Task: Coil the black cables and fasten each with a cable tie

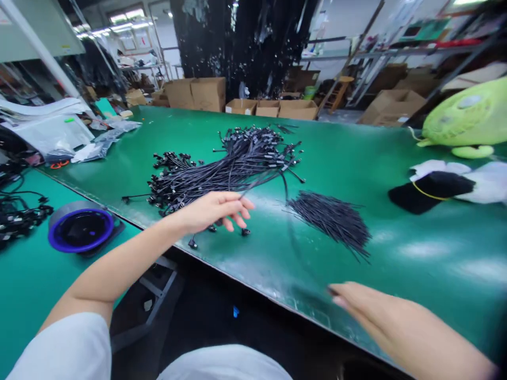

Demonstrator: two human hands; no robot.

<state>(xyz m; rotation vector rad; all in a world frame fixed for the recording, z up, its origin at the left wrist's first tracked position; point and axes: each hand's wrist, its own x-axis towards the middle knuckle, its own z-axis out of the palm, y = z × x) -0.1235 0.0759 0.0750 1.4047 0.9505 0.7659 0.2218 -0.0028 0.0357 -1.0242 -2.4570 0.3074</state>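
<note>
Centre frame, my left hand [219,209] curls loosely beside black cables [216,173]; lower right, my right hand [382,311] blurs. Can't tell either's grip; I'd move slowly, avoiding snags.

Strip lights [119,26] glow at the far left. Cardboard boxes [208,95] line up beyond the green table [380,158]; a wooden stool [341,91] stands on the floor behind, near metal-framed shelving [396,51].

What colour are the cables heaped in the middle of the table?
The cables are black; the head view shows them best.
</note>
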